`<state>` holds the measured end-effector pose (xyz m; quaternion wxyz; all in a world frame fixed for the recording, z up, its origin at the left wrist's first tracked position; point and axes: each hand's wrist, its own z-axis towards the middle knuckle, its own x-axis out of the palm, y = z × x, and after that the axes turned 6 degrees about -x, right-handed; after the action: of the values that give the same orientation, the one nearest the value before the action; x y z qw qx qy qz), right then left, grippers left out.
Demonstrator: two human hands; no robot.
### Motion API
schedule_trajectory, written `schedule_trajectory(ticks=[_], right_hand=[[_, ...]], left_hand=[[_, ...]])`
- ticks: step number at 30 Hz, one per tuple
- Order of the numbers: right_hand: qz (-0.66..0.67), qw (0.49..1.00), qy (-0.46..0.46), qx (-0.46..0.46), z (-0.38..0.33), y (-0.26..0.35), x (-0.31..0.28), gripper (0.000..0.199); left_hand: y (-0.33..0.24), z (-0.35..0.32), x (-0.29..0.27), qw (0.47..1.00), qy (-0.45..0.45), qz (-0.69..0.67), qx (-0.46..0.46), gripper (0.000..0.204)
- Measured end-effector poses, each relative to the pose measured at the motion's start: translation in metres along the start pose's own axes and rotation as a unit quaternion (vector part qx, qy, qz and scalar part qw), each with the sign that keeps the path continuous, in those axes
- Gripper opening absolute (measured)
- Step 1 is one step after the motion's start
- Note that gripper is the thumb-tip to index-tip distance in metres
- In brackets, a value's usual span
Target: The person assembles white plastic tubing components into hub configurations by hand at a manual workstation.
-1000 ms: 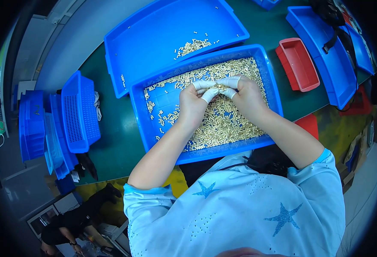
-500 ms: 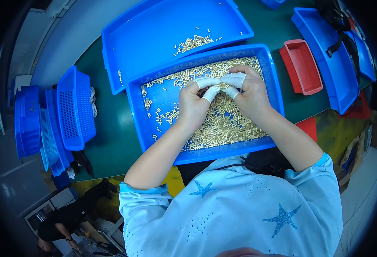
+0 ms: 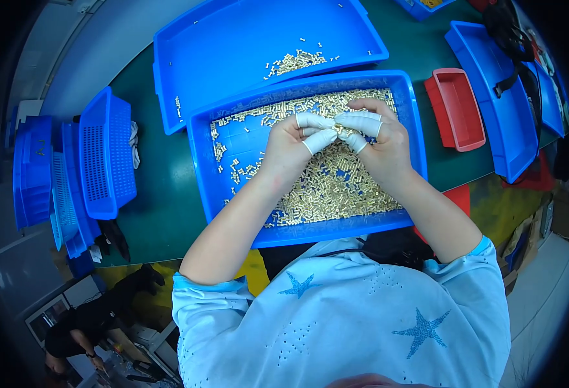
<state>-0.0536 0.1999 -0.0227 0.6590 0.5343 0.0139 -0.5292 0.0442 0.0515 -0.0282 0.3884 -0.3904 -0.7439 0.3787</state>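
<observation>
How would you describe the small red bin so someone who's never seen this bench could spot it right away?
Start at the green worktable and find the blue tray full of small brass-coloured parts under the right hand. Just to that tray's right sits the small red bin. It is the only red container among blue ones, smaller than they are, and looks empty.

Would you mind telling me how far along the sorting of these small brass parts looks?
Done: a small heap of brass parts lies in the far blue tray. In hand: the left hand and right hand meet fingertip to fingertip over the near tray. Left: most parts are in that near tray.
</observation>
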Motion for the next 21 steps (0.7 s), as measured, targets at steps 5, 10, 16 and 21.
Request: schedule_trajectory(ticks=[5, 10, 16, 21], right_hand=[[0.022, 1.000, -0.010, 0.015, 0.0005, 0.0007, -0.0020, 0.026], [0.076, 0.996, -0.026, -0.030, 0.0003, -0.0006, -0.0043, 0.025], [0.076, 0.997, -0.017, -0.023, 0.0011, -0.0003, -0.0035, 0.026], [0.081, 0.996, -0.019, -0.009, 0.0013, -0.0005, -0.0023, 0.026]], left_hand=[[0.0008, 0.0006, 0.0026, 0.997, -0.007, 0.014, 0.072, 0.016], [0.0011, 0.0007, -0.0031, 0.960, -0.004, 0.154, 0.233, 0.017], [-0.0011, -0.0032, 0.0012, 0.995, 0.002, 0.055, 0.086, 0.016], [0.0033, -0.0055, 0.0025, 0.985, -0.028, 0.105, 0.133, 0.017]])
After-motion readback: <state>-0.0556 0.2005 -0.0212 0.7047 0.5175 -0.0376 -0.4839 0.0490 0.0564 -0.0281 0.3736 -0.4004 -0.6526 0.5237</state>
